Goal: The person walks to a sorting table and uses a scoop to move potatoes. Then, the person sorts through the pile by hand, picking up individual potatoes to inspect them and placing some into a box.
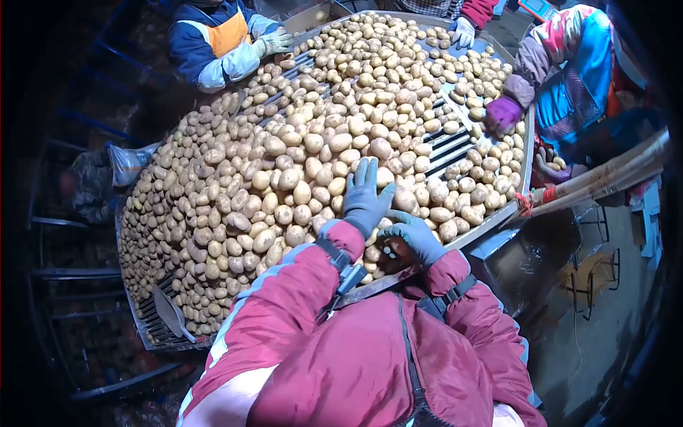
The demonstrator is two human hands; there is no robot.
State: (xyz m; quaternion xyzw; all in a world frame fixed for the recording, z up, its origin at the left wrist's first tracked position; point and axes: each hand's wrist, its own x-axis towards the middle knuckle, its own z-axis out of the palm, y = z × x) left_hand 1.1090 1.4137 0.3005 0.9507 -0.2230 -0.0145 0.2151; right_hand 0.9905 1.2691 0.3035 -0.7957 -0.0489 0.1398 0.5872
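Left hand (366, 198): we rested it spread on potatoes (288, 178) | Right hand (416, 236): curled at near edge of table (485, 228), grip not determinable | Raised edge: presumably contained potatoes

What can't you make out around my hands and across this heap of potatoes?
All in the head view:
- What lies under the left hand: its own back covers it.
- Whether the right hand holds anything: its curled fingers and the darkness beneath hide it.
- Most of the slatted tabletop: potatoes cover it.
- Most of the head of the co-worker in orange and blue: cut off by the top edge.
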